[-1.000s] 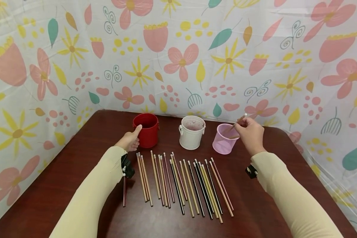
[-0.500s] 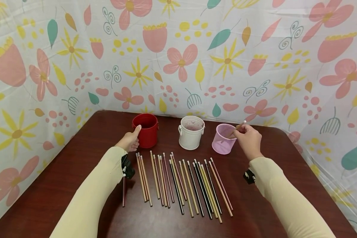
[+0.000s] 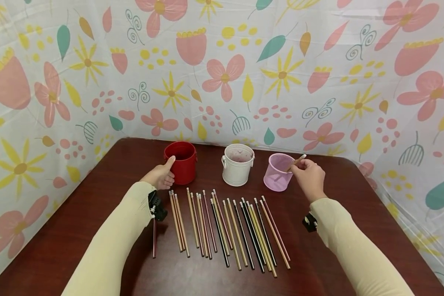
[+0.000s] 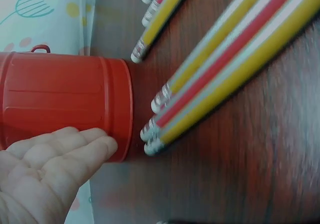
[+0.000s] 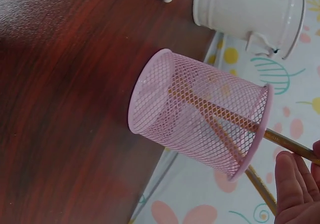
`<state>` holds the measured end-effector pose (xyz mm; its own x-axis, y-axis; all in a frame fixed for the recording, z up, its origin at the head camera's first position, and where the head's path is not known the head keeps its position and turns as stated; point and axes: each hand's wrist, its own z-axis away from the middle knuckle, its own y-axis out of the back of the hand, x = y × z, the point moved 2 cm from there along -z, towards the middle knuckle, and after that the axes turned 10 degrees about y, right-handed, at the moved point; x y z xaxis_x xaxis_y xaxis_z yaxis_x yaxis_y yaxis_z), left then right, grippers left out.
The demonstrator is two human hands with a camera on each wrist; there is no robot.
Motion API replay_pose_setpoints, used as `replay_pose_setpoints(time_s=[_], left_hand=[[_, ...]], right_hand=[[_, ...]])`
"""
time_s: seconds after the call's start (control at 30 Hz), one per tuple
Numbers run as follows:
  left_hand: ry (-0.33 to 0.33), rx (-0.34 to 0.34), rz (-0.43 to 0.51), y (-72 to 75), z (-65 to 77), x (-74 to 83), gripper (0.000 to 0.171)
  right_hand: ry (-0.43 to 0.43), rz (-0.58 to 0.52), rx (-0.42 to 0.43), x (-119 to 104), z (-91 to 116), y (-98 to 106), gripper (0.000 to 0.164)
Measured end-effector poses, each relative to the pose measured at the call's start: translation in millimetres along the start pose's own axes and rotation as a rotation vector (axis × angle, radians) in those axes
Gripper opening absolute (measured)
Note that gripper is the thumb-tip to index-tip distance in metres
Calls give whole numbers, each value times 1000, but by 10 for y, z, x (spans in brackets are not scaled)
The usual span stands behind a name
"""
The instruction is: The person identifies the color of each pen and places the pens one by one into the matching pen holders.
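At the right, my right hand (image 3: 310,177) pinches a gold pencil (image 5: 290,144) near its eraser end. That pencil slants down inside the pink mesh cup (image 5: 200,113), and its lower part shows through the mesh. A second gold pencil (image 5: 261,188) leans in the same cup; its upper end is hidden by the hand. On the other side, my left hand (image 3: 160,176) touches the red bucket (image 3: 185,166), its thumb up near the rim. In the left wrist view its fingers (image 4: 82,156) lie straight along the bucket's side.
Between the red bucket and the pink cup stands a white bucket (image 3: 238,170). Several gold, red and black pencils (image 3: 240,234) lie in a row in front, erasers away from me. One dark red pencil (image 3: 154,242) lies beside my left sleeve. A flowered cloth (image 3: 222,82) hangs behind the table.
The right hand has moved slightly down and left, lowering the gold pencil further into the pink cup. The left hand stays at the red bucket.
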<state>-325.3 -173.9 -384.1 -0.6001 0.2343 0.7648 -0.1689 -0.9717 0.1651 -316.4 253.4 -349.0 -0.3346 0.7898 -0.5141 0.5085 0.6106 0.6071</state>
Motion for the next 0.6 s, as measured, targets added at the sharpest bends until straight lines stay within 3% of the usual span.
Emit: replay_pose_setpoints(time_s=[0.2, 0.4, 0.6], left_hand=[[40, -90, 51, 16, 1, 6, 84], [91, -100, 79, 39, -45, -28, 89], [82, -107, 78, 62, -46, -10, 93]], right_hand=[[-30, 0, 0, 47, 24, 6, 20], [-85, 11, -86, 106, 55, 53, 29], [-137, -15, -171, 149, 82, 79, 34]])
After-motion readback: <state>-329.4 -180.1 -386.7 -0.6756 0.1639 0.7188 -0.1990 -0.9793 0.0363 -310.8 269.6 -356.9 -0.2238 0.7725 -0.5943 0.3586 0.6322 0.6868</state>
